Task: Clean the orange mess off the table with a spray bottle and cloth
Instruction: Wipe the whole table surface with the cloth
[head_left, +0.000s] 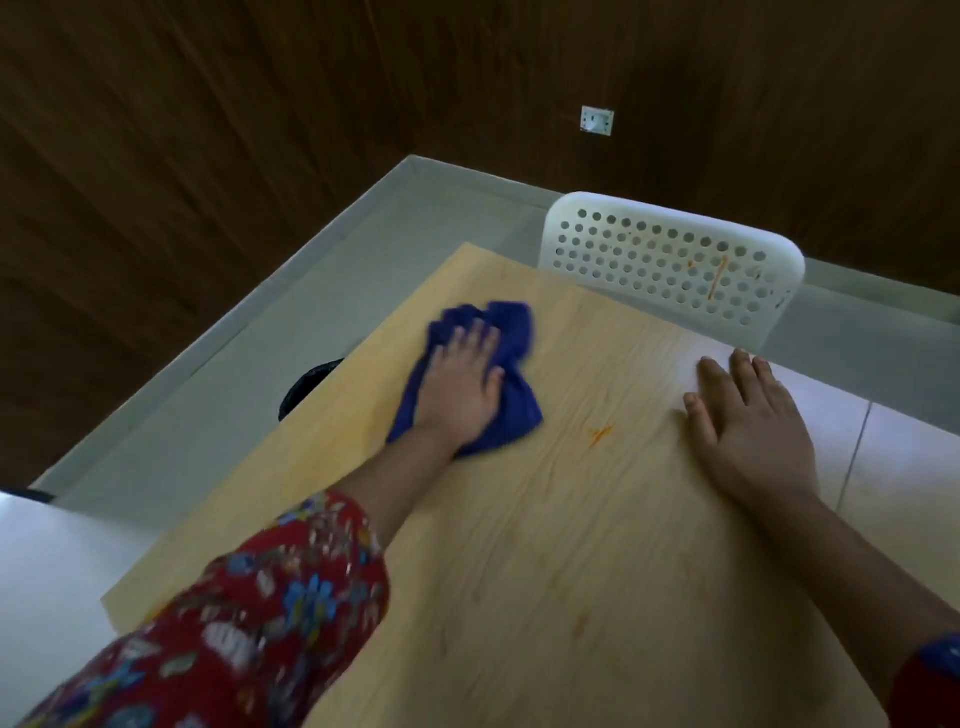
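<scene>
A crumpled blue cloth (511, 332) lies on the light wooden table (545, 545), toward its far left. My left hand (460, 384) presses flat on the cloth with straight fingers. A small orange smear (601, 434) marks the table just right of the cloth, between my two hands. My right hand (748, 421) rests flat on the table near its right edge, fingers spread, holding nothing. No spray bottle is in view.
A white perforated plastic chair (670, 260) stands at the table's far side, with orange streaks on its backrest. A dark bin (306, 387) sits on the floor beyond the table's left edge. Dark wood-panelled walls close off the corner behind.
</scene>
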